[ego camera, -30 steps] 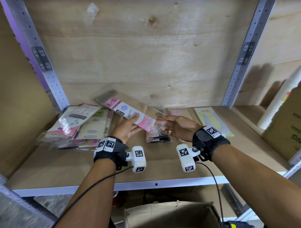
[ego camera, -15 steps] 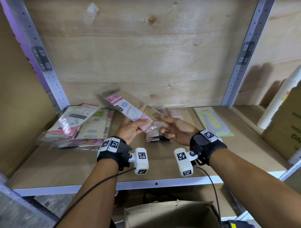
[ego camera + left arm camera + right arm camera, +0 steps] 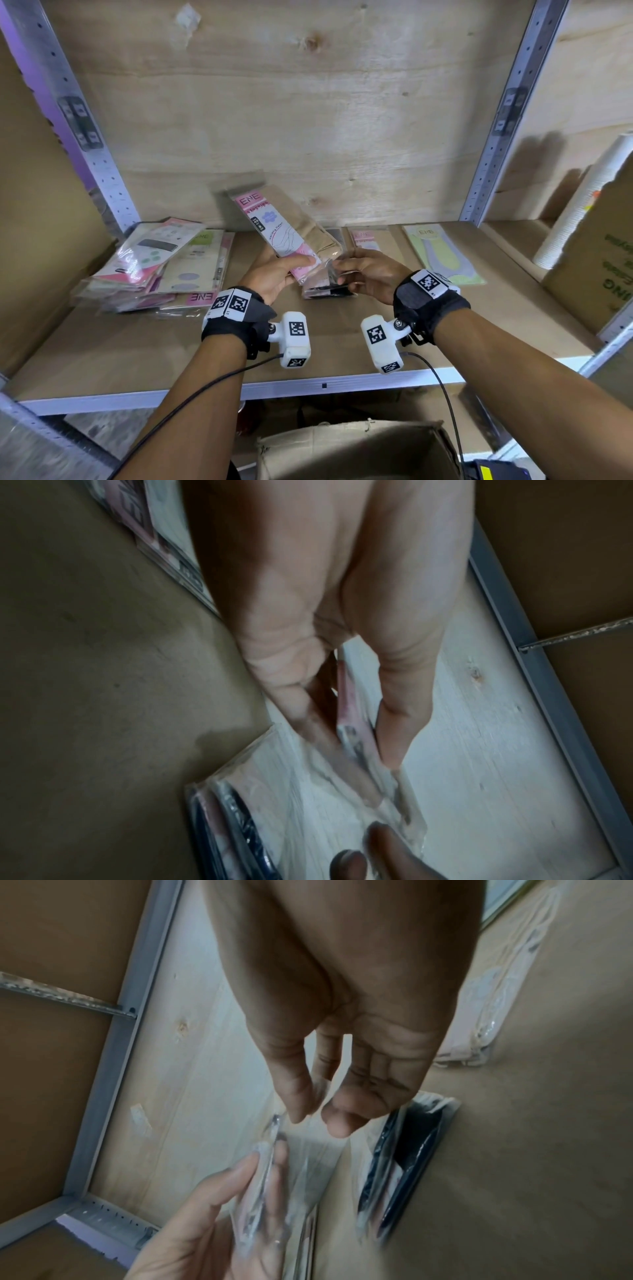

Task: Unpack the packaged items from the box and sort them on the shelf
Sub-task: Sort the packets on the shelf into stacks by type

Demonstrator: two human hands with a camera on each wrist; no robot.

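Observation:
A stocking packet (image 3: 274, 233) with a pink label and beige contents stands tilted above the shelf (image 3: 325, 385). My left hand (image 3: 277, 277) grips its lower end, thumb on top. My right hand (image 3: 356, 270) pinches the packet's clear plastic tail between thumb and forefinger, as the right wrist view shows (image 3: 315, 1118). In the left wrist view the packet (image 3: 352, 723) sits edge-on between thumb and fingers. A dark packet (image 3: 329, 291) lies flat on the shelf just under both hands. The cardboard box (image 3: 356, 448) stands open below the shelf.
A loose pile of packets (image 3: 161, 263) fills the shelf's left side. A pink packet (image 3: 368, 238) and a green packet (image 3: 442, 253) lie flat at the back right. A stack of paper cups (image 3: 582, 205) and a carton (image 3: 599, 250) stand at the far right.
The pink-labelled packet has swung from lying low and slanted to standing more upright. Both hands have drawn a little closer together at its lower end.

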